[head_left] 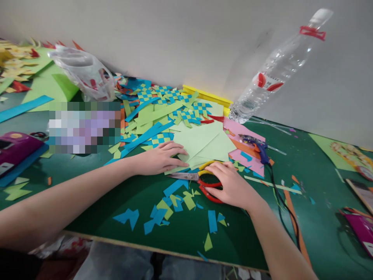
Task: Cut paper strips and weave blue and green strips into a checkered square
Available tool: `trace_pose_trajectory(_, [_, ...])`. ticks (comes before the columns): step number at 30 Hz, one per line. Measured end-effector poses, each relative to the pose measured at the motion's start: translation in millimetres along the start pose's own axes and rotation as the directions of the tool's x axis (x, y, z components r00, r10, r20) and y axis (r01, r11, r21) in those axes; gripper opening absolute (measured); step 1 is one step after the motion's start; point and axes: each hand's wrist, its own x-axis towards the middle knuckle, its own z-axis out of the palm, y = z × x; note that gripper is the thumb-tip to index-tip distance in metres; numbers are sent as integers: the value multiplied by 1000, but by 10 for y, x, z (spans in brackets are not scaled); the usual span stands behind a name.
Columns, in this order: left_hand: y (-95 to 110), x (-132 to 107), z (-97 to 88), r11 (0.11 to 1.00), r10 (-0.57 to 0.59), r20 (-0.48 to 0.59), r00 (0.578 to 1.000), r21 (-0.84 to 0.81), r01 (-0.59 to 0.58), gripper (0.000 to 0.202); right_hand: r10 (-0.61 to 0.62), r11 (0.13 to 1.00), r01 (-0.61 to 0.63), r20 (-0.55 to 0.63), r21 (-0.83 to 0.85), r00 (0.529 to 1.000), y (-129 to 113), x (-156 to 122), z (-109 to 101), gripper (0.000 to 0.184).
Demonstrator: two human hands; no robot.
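Note:
My left hand (159,158) lies flat, fingers stretched out, on the edge of a light green paper sheet (204,144) on the green table (305,171). My right hand (230,184) rests over the red and yellow handles of a pair of scissors (201,179), fingers curled around them; the blades point left, lying on the table. Blue and green woven paper squares (177,112) and loose strips lie behind the sheet.
Blue and green paper scraps (171,206) litter the table's near edge. A clear plastic bottle (279,66) leans on the wall at the right. A blue glue gun (259,147) with a black cord lies on pink paper. A plastic bag (84,74) sits far left.

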Motion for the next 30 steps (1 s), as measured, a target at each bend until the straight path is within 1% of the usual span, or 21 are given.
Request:
trace_pose_trajectory(4, [0, -2, -3, 1000, -6, 26, 1000, 13, 6, 38, -31, 999, 31, 1, -14, 1000, -27, 9, -2, 37])
trace_pose_trajectory(7, [4, 0, -7, 1000, -13, 31, 999, 23, 12, 38, -48, 999, 48, 25, -15, 999, -31, 6, -8, 39])
trace_pose_trajectory(12, [6, 2, -5, 999, -19, 39, 999, 31, 17, 39, -55, 998, 53, 65, 28, 996, -27, 1, -8, 42])
trace_pose_trajectory(15, [-14, -5, -1, 1000, -13, 23, 1000, 19, 13, 39, -56, 996, 51, 53, 77, 997, 12, -7, -10, 40])
trace_pose_trajectory(17, [-40, -11, -4, 1000, -16, 1, 1000, -8, 16, 38, -36, 994, 33, 28, 105, 999, 66, -22, -14, 39])
trace_pose_trajectory(18, [-55, -15, -8, 1000, -20, -8, 1000, -22, 20, 37, -6, 993, 5, 12, 115, 1000, 100, -32, -15, 39])
trace_pose_trajectory(20, [-83, -22, -18, 999, -19, -20, 1000, -45, 18, 35, 36, 991, -30, -49, 132, 998, 177, -50, -14, 42])
trace_pose_trajectory(22, [-102, -29, -28, 999, -13, -34, 999, -53, 11, 34, 78, 990, -56, -169, 133, 983, 251, -56, -6, 42])
trace_pose_trajectory(24, [-106, -35, -31, 999, -12, -56, 998, -44, 9, 34, 112, 988, -71, -319, 136, 941, 310, -46, 9, 42])
trace_pose_trajectory(26, [-97, -39, -27, 999, -19, -72, 997, -27, 17, 34, 150, 987, -108, -431, 120, 890, 348, -26, 27, 43])
trace_pose_trajectory(28, [-77, -39, -19, 1000, -21, -78, 997, -11, 20, 35, 182, 983, -162, -510, 84, 840, 368, -5, 48, 43])
trace_pose_trajectory(30, [-51, -36, -12, 1000, -10, -77, 997, 10, 11, 36, 213, 973, -227, -552, 44, 806, 379, 11, 71, 42])
